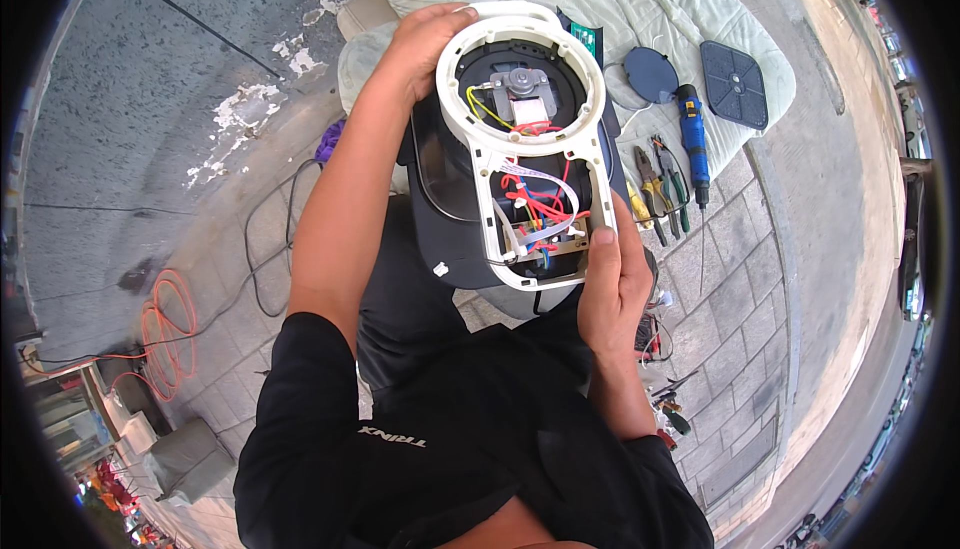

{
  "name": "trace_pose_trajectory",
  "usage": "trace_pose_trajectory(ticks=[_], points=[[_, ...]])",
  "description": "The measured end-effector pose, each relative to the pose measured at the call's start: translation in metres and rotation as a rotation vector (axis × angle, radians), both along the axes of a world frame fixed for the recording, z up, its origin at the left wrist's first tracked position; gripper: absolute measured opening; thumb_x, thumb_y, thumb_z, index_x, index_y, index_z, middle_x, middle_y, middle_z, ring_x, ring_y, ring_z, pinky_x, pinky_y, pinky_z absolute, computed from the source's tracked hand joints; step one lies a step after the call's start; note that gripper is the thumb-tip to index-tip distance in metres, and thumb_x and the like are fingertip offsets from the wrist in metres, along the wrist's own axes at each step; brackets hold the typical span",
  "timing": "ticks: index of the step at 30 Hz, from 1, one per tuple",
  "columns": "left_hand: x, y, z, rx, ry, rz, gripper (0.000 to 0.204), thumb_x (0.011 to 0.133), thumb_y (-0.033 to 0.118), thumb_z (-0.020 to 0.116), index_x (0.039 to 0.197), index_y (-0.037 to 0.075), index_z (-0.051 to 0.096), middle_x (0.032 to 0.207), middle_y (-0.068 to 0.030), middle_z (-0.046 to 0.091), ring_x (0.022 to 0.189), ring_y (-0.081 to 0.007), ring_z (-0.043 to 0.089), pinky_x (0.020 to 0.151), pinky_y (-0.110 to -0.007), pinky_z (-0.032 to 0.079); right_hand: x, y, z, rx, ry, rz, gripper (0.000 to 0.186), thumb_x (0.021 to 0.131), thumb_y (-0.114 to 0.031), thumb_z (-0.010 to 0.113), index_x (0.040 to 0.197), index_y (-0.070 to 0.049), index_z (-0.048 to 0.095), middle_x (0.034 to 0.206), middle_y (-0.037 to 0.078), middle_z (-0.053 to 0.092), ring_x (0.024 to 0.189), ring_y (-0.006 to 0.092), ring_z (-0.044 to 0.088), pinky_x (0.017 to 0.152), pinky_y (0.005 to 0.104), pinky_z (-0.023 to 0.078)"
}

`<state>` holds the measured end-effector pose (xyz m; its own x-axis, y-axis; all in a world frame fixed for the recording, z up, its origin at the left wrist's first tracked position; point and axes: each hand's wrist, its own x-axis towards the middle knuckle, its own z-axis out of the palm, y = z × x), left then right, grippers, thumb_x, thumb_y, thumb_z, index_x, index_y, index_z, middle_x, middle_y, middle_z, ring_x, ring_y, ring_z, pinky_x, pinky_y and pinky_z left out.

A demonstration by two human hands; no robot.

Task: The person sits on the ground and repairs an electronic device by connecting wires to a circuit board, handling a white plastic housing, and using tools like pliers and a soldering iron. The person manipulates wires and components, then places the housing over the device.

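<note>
In front of me is an opened electric appliance with a dark body (440,244) and a white plastic frame (487,194) on its upper face. Inside the frame's round end sits a small motor (522,84) with yellow and red leads. Red, blue and white wires (540,199) fill the narrower end nearer me. My left hand (425,49) is closed on the far left edge of the white frame. Along the near right side, my right hand (612,289) grips the frame, thumb on top. A green circuit board (585,41) shows at the far right edge.
A pale quilted pad (755,14) lies beyond the appliance. To the right are a dark round cover (650,75), a square black plate (734,84), a blue power screwdriver (692,134) and several pliers (652,194). An orange cable coil (168,334) lies left on the paving.
</note>
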<state>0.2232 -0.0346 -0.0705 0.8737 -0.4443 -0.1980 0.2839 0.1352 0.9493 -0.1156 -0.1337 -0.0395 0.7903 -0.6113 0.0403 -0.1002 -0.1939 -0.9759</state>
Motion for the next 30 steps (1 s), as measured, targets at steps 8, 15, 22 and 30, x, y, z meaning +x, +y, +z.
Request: trace_pose_trajectory(ticks=[8,15,22,30], points=[[0.001,-0.005,0.005,-0.005,0.070,-0.034,0.044,0.096,0.021,0.075,0.126,-0.011,0.066,0.105,-0.0174,0.076,0.085,-0.0216,0.075,0.076,-0.035,0.063,0.002,0.000,-0.013,0.046,-0.058,0.041,0.050,0.110,-0.023,0.047,0.148,0.011,0.049,0.138,0.020,0.063,0.126,0.0242,0.059,0.110,0.0349,0.043],[-0.001,-0.001,0.002,-0.016,0.059,-0.030,0.045,0.095,0.024,0.078,0.123,-0.010,0.068,0.104,-0.0162,0.077,0.085,-0.0199,0.075,0.075,-0.034,0.063,0.002,0.007,-0.028,0.098,-0.139,0.031,0.057,0.111,-0.030,0.047,0.152,0.009,0.044,0.138,0.015,0.061,0.126,0.0194,0.055,0.111,0.0327,0.039],[0.003,0.004,0.008,0.176,-0.138,-0.103,0.054,0.096,0.047,0.074,0.122,0.000,0.071,0.106,-0.0088,0.074,0.090,-0.0138,0.071,0.080,-0.030,0.059,-0.014,-0.015,-0.020,0.203,-0.144,0.039,0.058,0.107,-0.036,0.062,0.147,0.004,0.052,0.134,0.012,0.064,0.118,0.0149,0.058,0.101,0.0291,0.045],[0.051,0.050,-0.020,0.692,-0.351,-0.173,0.062,0.099,0.059,0.060,0.129,0.006,0.072,0.116,-0.0078,0.074,0.107,-0.0168,0.067,0.098,-0.035,0.048,-0.072,-0.038,-0.067,0.326,0.080,-0.226,0.047,0.108,-0.028,0.061,0.140,0.006,0.057,0.132,0.014,0.065,0.122,0.0207,0.061,0.102,0.0330,0.050]])
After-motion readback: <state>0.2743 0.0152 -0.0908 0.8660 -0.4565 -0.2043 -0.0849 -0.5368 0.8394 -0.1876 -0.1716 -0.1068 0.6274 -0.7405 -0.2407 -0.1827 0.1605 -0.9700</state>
